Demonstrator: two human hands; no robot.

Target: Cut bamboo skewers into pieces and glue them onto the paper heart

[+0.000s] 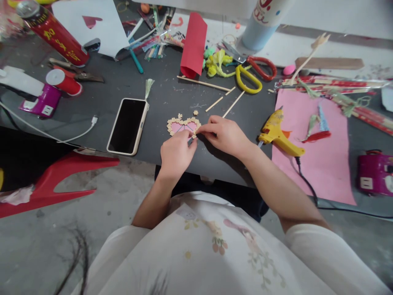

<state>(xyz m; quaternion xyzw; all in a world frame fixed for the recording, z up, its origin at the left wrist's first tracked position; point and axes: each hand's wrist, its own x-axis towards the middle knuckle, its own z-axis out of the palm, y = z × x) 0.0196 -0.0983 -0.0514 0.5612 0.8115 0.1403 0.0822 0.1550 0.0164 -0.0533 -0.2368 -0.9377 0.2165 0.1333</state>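
Observation:
A pink heart-shaped piece (176,127) edged with small beige flower-like bits lies on the dark table near its front edge. My left hand (177,152) rests over its lower part, with fingers bent onto the piece; they hide its lower tip. At the right rim is my right hand (226,134), its thumb and forefinger pinched together at the beige edging. Whatever is between those fingertips is too small to make out. Just above the heart sits a loose beige bit (195,113). Thin wooden sticks (214,104) lie beyond my right hand.
Left of the heart is a phone (127,126). A yellow glue gun (279,133) with a cord rests on pink paper (325,164) at right. Farther back are scissors (253,67), a rolled red paper (194,43), a bottle (264,24) and a red can (55,35).

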